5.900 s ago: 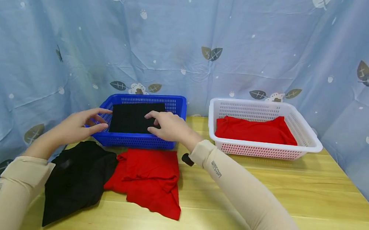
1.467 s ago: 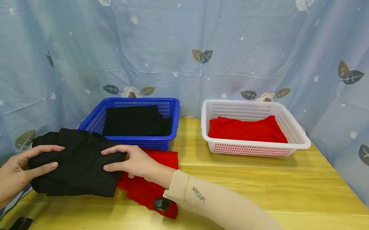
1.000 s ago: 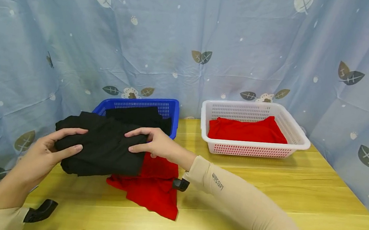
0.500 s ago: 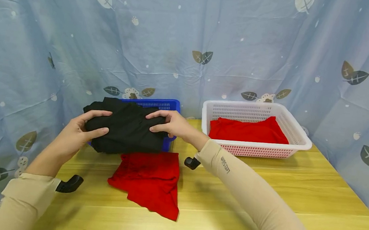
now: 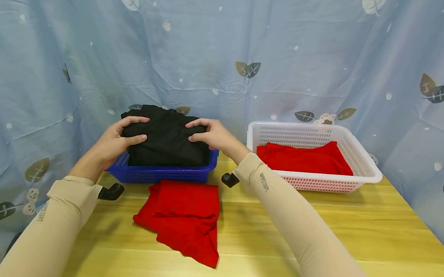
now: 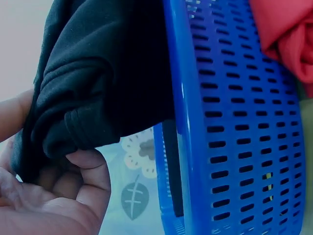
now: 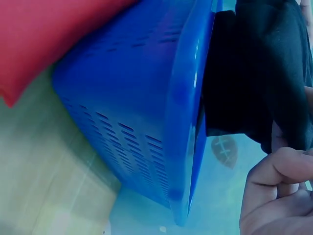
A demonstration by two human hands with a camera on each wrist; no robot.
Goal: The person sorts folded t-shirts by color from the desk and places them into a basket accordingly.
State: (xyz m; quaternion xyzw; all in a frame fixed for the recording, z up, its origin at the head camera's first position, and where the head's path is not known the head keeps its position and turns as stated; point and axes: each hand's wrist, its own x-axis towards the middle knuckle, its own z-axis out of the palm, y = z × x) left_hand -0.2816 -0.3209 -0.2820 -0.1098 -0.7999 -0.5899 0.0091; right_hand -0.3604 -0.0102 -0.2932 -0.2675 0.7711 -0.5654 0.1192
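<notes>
Both hands hold a folded black garment [image 5: 166,137] just above the blue basket [image 5: 158,173], covering most of its opening in the head view. My left hand [image 5: 123,135] grips the garment's left end, fingers curled underneath, as the left wrist view shows beside its stitched, rolled edge [image 6: 83,117]. At the other end my right hand [image 5: 212,136] pinches the cloth between thumb and fingers. In the right wrist view the garment's lower edge overlaps the basket rim [image 7: 183,112]. The black cloth inside the basket is mostly hidden.
A crumpled red garment [image 5: 188,220] lies on the wooden table [image 5: 297,235] in front of the blue basket. To the right stands a white basket [image 5: 314,181] with red cloth [image 5: 304,159] inside. A blue leaf-patterned curtain [image 5: 199,42] hangs behind.
The black garment, earlier spread on the table at left, is now folded and held. Both hands have carried it right and away from me, over the blue basket.
</notes>
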